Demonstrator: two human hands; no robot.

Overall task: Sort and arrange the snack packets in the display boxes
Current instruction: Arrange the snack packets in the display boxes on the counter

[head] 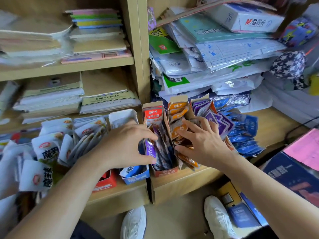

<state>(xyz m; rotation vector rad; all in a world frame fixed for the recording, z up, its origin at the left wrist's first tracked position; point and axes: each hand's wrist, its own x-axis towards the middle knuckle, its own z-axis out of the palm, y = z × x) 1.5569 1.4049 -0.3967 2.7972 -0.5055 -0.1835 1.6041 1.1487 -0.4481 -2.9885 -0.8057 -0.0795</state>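
A narrow red display box (164, 171) stands on the low shelf, packed with upright snack packets, a red one at the back. My left hand (124, 145) pinches a purple packet (150, 150) at the box's left front side. To the right is an orange display box (178, 100) with orange packets (178, 130). My right hand (202, 144) lies spread over them, fingers apart, thumb against the wall between the two boxes. Further right are purple packets (218, 121) and blue packets (245, 135) in leaning rows.
White packets (46, 149) fill boxes to the left, with a small red box (105, 183) and a blue box (135, 176) at the shelf's front edge. Stacks of paper and envelopes crowd the shelves above. A dark carton (291, 176) sits at right; my shoes are below.
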